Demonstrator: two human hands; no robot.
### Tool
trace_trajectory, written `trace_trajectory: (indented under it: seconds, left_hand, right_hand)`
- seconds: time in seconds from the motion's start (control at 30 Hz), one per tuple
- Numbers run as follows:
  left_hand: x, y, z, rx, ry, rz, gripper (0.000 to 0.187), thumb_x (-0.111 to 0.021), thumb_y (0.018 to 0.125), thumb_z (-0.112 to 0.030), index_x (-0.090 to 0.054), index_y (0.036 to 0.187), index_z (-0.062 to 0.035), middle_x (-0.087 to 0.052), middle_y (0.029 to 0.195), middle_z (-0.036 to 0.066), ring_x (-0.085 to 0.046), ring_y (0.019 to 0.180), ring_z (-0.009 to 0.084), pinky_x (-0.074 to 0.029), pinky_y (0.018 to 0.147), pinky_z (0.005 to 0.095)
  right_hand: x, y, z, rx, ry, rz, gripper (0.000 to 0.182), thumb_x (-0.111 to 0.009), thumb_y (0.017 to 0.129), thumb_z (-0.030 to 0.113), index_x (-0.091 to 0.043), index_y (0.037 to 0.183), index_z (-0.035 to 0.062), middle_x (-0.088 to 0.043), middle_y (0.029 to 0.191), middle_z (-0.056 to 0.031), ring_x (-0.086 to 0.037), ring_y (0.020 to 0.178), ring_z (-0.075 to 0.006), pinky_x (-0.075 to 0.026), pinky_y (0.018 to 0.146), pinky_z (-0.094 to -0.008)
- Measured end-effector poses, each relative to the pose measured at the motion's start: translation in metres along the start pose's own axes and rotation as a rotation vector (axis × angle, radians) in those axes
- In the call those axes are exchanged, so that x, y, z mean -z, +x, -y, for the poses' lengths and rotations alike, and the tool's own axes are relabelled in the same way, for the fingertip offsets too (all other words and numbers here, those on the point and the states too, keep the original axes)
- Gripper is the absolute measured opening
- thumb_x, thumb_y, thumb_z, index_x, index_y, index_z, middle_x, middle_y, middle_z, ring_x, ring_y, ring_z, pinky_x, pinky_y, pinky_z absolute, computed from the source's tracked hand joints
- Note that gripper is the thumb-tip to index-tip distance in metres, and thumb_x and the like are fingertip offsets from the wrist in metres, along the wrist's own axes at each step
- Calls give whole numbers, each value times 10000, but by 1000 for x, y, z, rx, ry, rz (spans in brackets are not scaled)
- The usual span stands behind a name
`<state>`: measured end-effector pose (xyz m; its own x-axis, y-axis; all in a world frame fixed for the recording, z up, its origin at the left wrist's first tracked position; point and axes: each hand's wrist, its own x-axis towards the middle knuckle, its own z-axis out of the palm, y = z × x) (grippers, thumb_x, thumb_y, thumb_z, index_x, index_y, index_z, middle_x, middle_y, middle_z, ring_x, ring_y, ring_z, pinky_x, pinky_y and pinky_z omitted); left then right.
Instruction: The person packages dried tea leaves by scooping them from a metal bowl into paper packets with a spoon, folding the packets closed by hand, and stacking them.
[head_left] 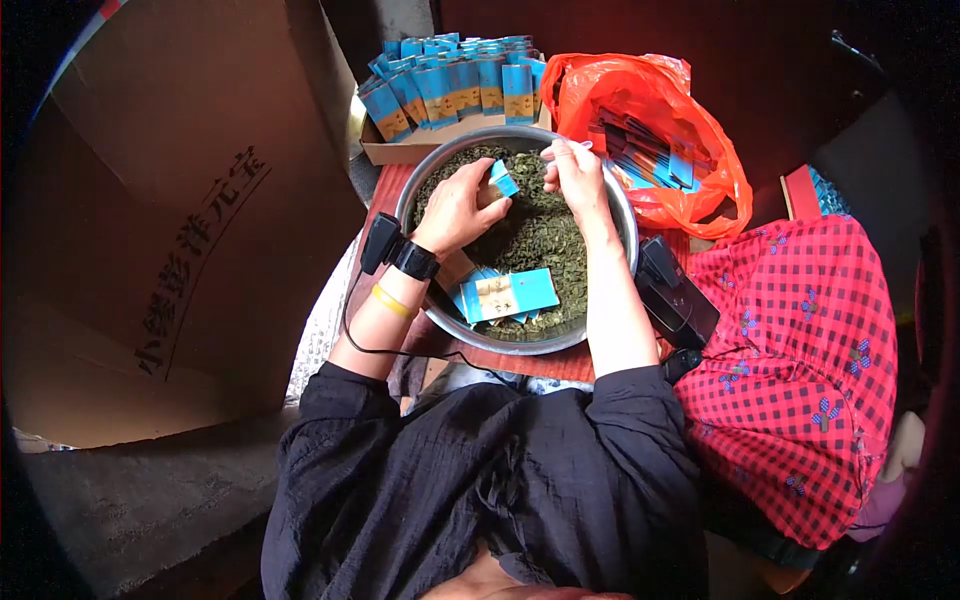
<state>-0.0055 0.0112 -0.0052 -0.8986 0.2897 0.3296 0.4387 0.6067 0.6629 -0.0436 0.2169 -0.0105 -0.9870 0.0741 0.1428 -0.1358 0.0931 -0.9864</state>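
Note:
A metal basin (628, 225) holds dark green dried leaves (545, 240). Over its left part my left hand (458, 208) is closed around a small blue and tan packet (503, 179), whose blue end sticks out past the fingers. My right hand (577, 180) is over the basin's upper right, fingers curled in a pinch on a thin whitish thing, possibly a spoon handle, mostly hidden by the hand. Several flat blue and tan packets (510, 295) lie on the leaves at the basin's near left side.
Behind the basin, a cardboard tray (400, 152) holds many upright packets (464, 85). A red plastic bag (735, 180) with more packets stands at the back right. A large cardboard box (150, 220) is at left, red checked cloth (800, 370) at right. A cable hangs from my left wrist.

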Motion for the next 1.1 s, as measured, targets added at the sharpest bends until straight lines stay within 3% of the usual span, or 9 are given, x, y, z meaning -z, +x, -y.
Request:
trace_trajectory:
  seconds: [0.37,0.5,0.6,0.7,0.77,0.8,0.87,0.93,1.1]
  left_hand:
    - [0,1,2,-79,40,10,621,-747,772,-277,-514,1289,-25,-615,1129,185,-614,1039,330,-491,893,398]
    - [1,2,1,-14,13,73,608,-753,760,-256,-523,1268,-12,-619,1113,183,-618,1019,338,-493,879,400]
    - [-2,2,6,-92,49,31,602,-757,758,-243,-526,1257,3,-622,1114,181,-623,1011,335,-498,874,392]
    - [-4,1,9,-138,72,22,581,-754,761,-226,-531,1241,14,-626,1110,175,-629,1001,324,-506,861,385]
    - [-4,1,10,-137,84,44,557,-750,765,-207,-538,1235,4,-630,1109,171,-634,999,311,-511,855,377]
    - [-3,0,8,-138,84,46,557,-750,765,-207,-538,1235,4,-630,1109,171,-634,999,311,-511,855,377]
    - [0,0,3,-77,-19,39,528,-745,750,-242,-557,1179,1,-632,1036,171,-627,936,349,-504,818,424]
    - [1,1,0,-55,0,54,545,-756,760,-245,-553,1206,-6,-632,1078,172,-631,973,327,-508,841,401]
    - [-2,0,3,-93,-4,-2,593,-778,776,-299,-546,1239,-10,-628,1132,177,-631,1019,313,-509,875,377]
  right_hand:
    - [-1,0,1,50,-117,33,368,-503,1000,322,-641,920,-10,-562,617,-28,-561,518,-108,-482,488,-239]
    - [-4,-1,0,84,-185,7,366,-507,999,319,-645,898,-5,-569,616,-32,-570,526,-106,-489,487,-240]
    - [-2,3,-6,95,-222,15,369,-508,998,322,-647,881,1,-579,622,-36,-577,533,-93,-490,480,-241]
    - [-4,3,-11,279,-448,-29,327,-527,984,297,-651,889,9,-610,638,-82,-618,559,-159,-514,531,-307]
    - [-9,-7,-3,519,-783,-100,280,-542,964,266,-650,886,20,-633,669,-132,-650,623,-251,-519,610,-374]
    - [-14,-13,8,456,-751,-56,255,-544,950,250,-652,879,30,-638,698,-158,-654,690,-320,-512,669,-409]
    - [-16,-12,4,453,-669,-41,266,-542,954,256,-653,870,30,-635,681,-144,-652,663,-294,-510,651,-396]
    - [-15,-7,-2,411,-561,1,289,-538,964,266,-655,852,27,-619,619,-95,-634,584,-202,-502,603,-350]
    - [-12,-4,-2,348,-424,3,327,-512,987,277,-653,851,15,-584,569,-38,-587,509,-122,-479,510,-274]
